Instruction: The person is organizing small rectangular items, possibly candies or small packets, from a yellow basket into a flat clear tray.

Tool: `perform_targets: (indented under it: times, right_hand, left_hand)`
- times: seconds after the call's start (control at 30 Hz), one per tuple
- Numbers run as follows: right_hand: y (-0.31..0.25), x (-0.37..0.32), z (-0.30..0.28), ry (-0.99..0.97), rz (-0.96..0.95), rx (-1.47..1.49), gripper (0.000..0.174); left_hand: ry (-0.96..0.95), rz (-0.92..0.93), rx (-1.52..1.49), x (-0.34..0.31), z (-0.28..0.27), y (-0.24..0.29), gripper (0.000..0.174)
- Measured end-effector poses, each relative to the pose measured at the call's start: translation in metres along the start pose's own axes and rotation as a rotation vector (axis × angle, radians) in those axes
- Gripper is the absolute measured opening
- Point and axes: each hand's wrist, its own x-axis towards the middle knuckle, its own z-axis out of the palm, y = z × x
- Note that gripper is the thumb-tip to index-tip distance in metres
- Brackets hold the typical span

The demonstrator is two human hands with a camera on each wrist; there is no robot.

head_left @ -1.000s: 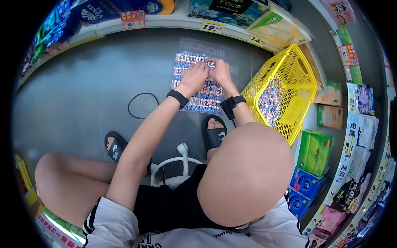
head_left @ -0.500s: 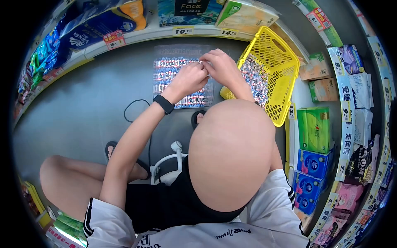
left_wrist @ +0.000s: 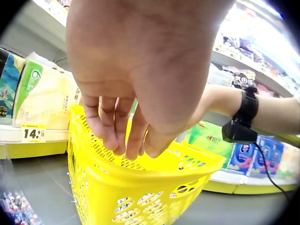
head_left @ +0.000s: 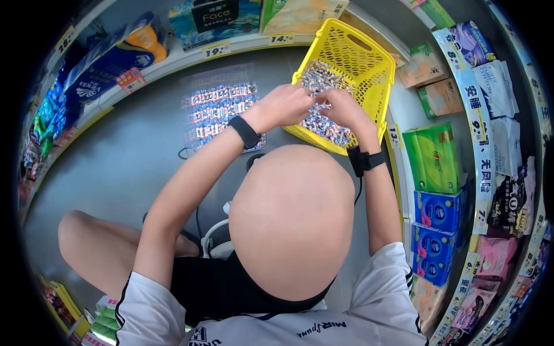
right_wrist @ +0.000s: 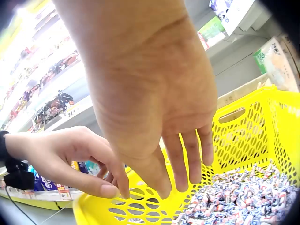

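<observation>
Over the near left rim of the yellow basket (head_left: 369,69), the left hand (head_left: 288,105) hangs with loosely bent fingers. Facing it from the right is the right hand (head_left: 341,108), above many small wrapped candies (head_left: 332,131) inside the basket. In the right wrist view the right hand (right_wrist: 154,93) points relaxed fingers down, and the left hand (right_wrist: 82,159) has its thumb near its fingertips. No held item shows in either hand. The left wrist view shows the left hand (left_wrist: 140,70) above the basket rim (left_wrist: 140,173). Rows of candies (head_left: 222,109) lie on a clear sheet or tray on the floor.
Shelves with tissue packs (head_left: 435,158) curve along the right, with blue packs (head_left: 438,210) below. Large packs (head_left: 216,20) stand on the back shelf. A raised knee (head_left: 291,219) is close below the hands, and a white stool (head_left: 219,239) is partly visible.
Both hands have moved right, from the candy rows on the floor to above the basket. The head view has shifted, so floor, basket and shelves appear farther left.
</observation>
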Motion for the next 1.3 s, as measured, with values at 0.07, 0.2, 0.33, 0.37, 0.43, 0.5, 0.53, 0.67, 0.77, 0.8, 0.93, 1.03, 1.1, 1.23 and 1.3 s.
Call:
perform_targets:
  times: [0.07, 0.2, 0.33, 0.37, 0.43, 0.5, 0.53, 0.67, 0.77, 0.8, 0.93, 1.03, 1.1, 1.23, 1.3]
  right_hand:
    - [0.018, -0.002, 0.006, -0.062, 0.085, 0.003, 0.033]
    - [0.052, -0.003, 0.019, -0.241, 0.219, 0.012, 0.046]
    - [0.078, 0.004, 0.033, -0.379, 0.303, -0.022, 0.06]
    - [0.082, 0.005, 0.035, -0.396, 0.322, -0.019, 0.055]
    - [0.087, 0.008, 0.036, -0.462, 0.364, -0.018, 0.059]
    - [0.091, 0.008, 0.037, -0.49, 0.393, -0.02, 0.062]
    - [0.092, 0.008, 0.038, -0.517, 0.42, -0.027, 0.064]
    - [0.096, 0.004, 0.039, -0.583, 0.42, -0.057, 0.06]
    - [0.114, 0.008, 0.056, -0.586, 0.442, -0.078, 0.039]
    - [0.114, 0.008, 0.055, -0.606, 0.465, -0.109, 0.033]
    - [0.108, 0.0, 0.047, -0.606, 0.522, -0.114, 0.031]
    - [0.105, -0.002, 0.04, -0.707, 0.524, -0.064, 0.028]
    - [0.102, -0.003, 0.04, -0.708, 0.577, -0.209, 0.024]
    - [0.111, -0.003, 0.052, -0.735, 0.573, -0.211, 0.021]
    - [0.111, -0.008, 0.053, -0.708, 0.57, -0.215, 0.018]
  left_hand:
    - [-0.035, 0.042, 0.002, 0.015, 0.014, -0.003, 0.012]
    - [-0.212, 0.048, 0.046, 0.036, 0.036, -0.004, 0.009]
    - [-0.412, -0.051, 0.066, 0.053, 0.047, 0.0, 0.009]
    - [-0.491, -0.078, 0.093, 0.058, 0.046, 0.002, 0.014]
    - [-0.554, -0.09, 0.115, 0.064, 0.049, 0.005, 0.015]
    - [-0.617, -0.091, 0.145, 0.07, 0.054, 0.005, 0.016]
    - [-0.62, -0.088, 0.142, 0.074, 0.059, 0.004, 0.016]
    - [-0.649, -0.087, 0.176, 0.091, 0.081, 0.003, 0.018]
    - [-0.768, -0.1, 0.181, 0.104, 0.09, 0.007, 0.024]
    - [-0.77, -0.097, 0.18, 0.107, 0.092, 0.009, 0.024]
    - [-0.83, -0.086, 0.166, 0.114, 0.096, 0.024, 0.036]
    - [-0.917, -0.074, 0.006, 0.118, 0.099, 0.032, 0.037]
    - [-0.941, -0.076, 0.059, 0.119, 0.103, 0.041, 0.035]
    - [-0.865, 0.011, 0.142, 0.11, 0.145, 0.034, 0.028]
    - [-0.851, 0.028, 0.167, 0.11, 0.147, 0.032, 0.027]
